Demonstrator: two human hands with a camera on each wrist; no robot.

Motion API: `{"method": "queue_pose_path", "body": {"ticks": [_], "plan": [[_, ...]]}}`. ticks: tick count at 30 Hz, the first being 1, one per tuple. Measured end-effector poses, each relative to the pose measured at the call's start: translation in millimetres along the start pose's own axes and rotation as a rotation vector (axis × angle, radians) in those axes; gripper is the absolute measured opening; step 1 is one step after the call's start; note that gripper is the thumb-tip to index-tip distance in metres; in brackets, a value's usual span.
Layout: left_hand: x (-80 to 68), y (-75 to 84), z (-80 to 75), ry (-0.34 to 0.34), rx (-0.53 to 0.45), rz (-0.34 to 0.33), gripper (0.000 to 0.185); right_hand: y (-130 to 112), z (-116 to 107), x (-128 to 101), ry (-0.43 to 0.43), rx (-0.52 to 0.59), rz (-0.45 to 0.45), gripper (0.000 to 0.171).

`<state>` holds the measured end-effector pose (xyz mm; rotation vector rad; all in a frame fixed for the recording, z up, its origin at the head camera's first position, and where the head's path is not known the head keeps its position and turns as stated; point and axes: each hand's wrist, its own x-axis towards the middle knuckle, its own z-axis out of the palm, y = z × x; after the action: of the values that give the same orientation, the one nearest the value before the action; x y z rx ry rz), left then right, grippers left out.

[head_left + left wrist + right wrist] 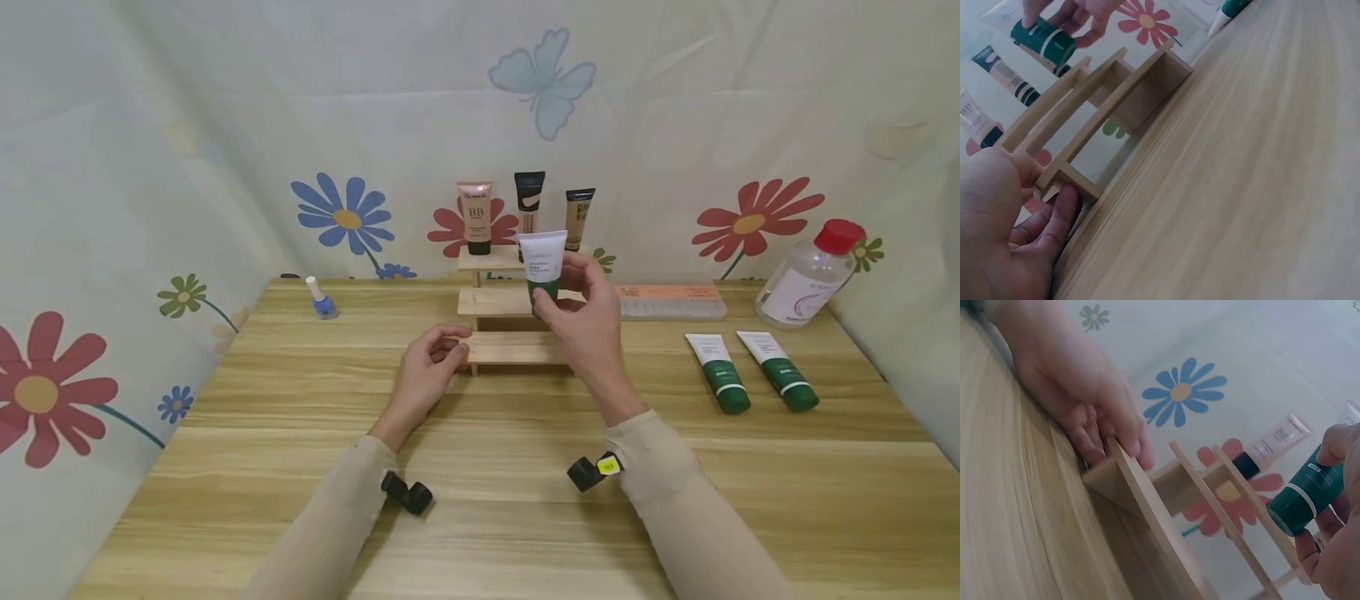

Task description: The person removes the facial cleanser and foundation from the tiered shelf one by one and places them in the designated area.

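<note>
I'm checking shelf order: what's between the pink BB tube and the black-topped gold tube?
In the head view, a black and beige tube, partly hidden by the white and green tube.

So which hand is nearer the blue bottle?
Left. The left hand grips the shelf, right of the blue bottle; the right hand, holding a green-and-white tube, is farther right.
</note>
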<state>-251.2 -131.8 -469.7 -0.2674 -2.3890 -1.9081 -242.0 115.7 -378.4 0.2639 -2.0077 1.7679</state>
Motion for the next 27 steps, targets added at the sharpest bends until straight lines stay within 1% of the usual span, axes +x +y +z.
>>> {"method": "queue_pose_path", "body": {"ticks": [3,12,20,27], "plan": [[1.0,0.3,0.8,0.001,0.008,-0.001,0.022,1,-16,2,0.019,-0.031,-0.005,0.048],[1.7,-0.1,3.1,0.001,-0.001,-0.011,0.021,3,-62,4,0.107,-0.061,-0.017,0.047],[0.3,-1.3,0.2,0.013,0.015,-0.014,0.023,-2,-93,5,0.161,-0.106,0.004,0.049],[0.4,0.2,0.8,0.008,-0.001,-0.020,0.024,-4,-118,5,0.217,-0.109,-0.021,0.046]]}}
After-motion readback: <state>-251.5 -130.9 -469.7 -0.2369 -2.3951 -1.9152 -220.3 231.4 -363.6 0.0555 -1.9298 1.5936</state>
